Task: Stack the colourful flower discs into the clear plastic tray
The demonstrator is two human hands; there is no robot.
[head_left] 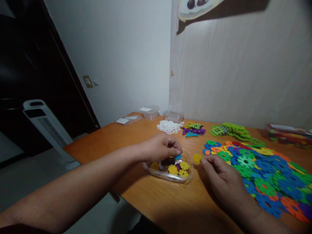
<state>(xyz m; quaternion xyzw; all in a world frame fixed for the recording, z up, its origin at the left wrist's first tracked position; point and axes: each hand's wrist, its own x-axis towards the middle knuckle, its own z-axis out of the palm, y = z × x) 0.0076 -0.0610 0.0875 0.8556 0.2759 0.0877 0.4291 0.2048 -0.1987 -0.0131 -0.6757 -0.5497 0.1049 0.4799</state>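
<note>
A clear plastic tray (187, 177) sits on the wooden table (126, 136) and holds several yellow flower-shaped discs plus a few darker ones. My left hand (162, 146) hovers over the tray with its fingers pinched on a small blue disc (178, 157). My right hand (223, 178) rests on the table just right of the tray, fingertips touching a yellow disc (197, 158). A large spread of blue, green, orange and yellow discs (265, 175) lies to the right of that hand.
Farther back lie a pile of white pieces (169, 126), a purple and green pile (193, 129) and a green pile (231, 130). Clear containers (149, 111) stand near the wall. A box of pieces (287, 135) is at far right. A white tower fan (48, 128) stands left of the table.
</note>
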